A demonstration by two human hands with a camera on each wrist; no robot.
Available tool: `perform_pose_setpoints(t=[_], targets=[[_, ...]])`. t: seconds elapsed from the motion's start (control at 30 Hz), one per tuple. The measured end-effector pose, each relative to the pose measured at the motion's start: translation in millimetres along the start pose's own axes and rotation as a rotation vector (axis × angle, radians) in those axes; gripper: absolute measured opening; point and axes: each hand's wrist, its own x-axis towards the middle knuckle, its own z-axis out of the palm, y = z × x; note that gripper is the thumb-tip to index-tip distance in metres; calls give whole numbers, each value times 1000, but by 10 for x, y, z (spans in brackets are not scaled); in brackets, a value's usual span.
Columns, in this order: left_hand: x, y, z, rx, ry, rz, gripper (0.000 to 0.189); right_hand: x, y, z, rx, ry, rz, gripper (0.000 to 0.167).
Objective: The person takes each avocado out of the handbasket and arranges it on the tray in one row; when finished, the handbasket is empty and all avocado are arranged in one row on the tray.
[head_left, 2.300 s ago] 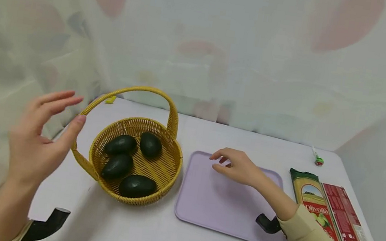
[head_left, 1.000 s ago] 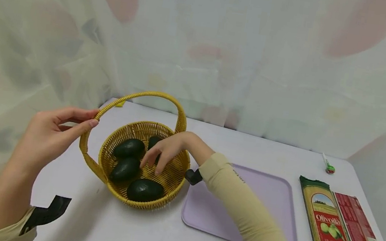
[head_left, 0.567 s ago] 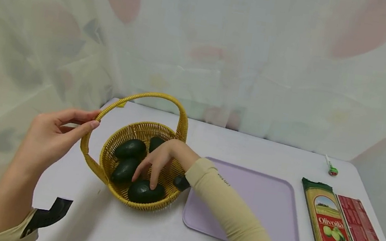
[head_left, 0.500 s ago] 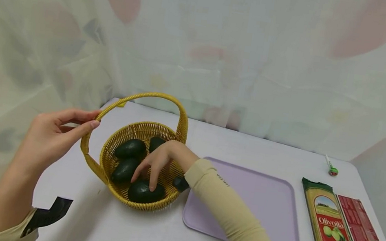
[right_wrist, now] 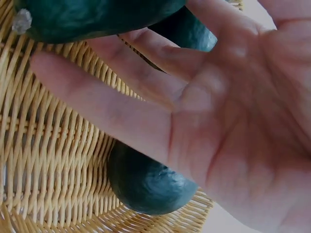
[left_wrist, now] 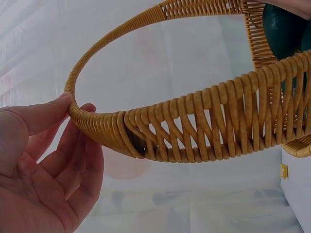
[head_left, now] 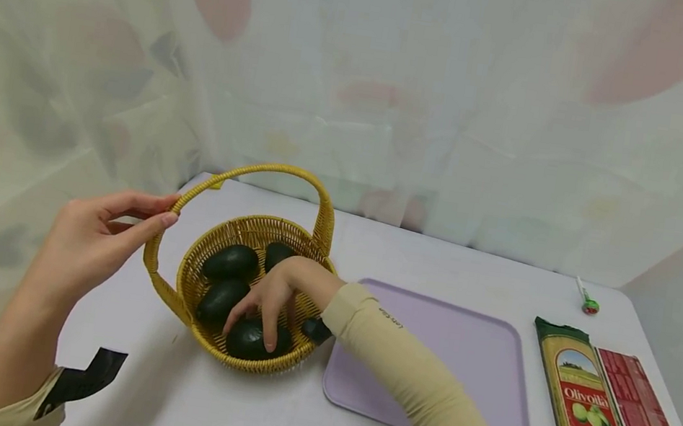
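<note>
Here was the near avocado [head_left: 249, 344], dark and glossy, lying at the near side of the basket floor with the right hand [head_left: 278, 290] right over it! The fingers were spread wide and fairly straight, a tip touching the fruit's near side; whether any real squeeze was on, I couldn't tell. It looked firm, smooth and modest in weight, so a slip or roll seemed likelier than a crush. Best hold, I judged: across the plump middle, thumb near, fingers far, lightly in case the flesh was ripe.

Around it lay three more: the left avocado [head_left: 223, 300] just beside it, the upper-left avocado [head_left: 231, 263] and the back avocado [head_left: 279, 255], partly hidden by the hand. The woven basket [head_left: 238, 362] looked stiff and light, and there was the left hand [head_left: 92, 236], pinching its arched handle [head_left: 282, 168] between thumb and fingers!

Out to the right, the lilac tray [head_left: 467, 347] sat partly under the sleeve [head_left: 410, 375]; farther over, the Olivoilà pasta packet [head_left: 594, 423] lay flat, with a lollipop [head_left: 590, 306] beyond it on the white table [head_left: 260, 420].
</note>
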Motion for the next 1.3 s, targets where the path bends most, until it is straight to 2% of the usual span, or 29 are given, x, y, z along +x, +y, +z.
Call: perform_pose_setpoints(t=[0.27,0.4,0.7,0.93,1.3], targets=[[11,-12,2,-13,-8,-9,19,20,-2,5,43,-27,19,82],[15,-20,-2,-15,-11,-21,19,27,19,-8,56,-21,5,79],[35,-25,9,-14,-27,-5,19,-37,54,-8,72,-1,-18,75],[47,-33,18,-23,-23,-14,18,-209,78,-16,108,40,-53,74],[68,-59,-10,-23,-45,3,20,-663,180,-55,74,130,-118,77]])
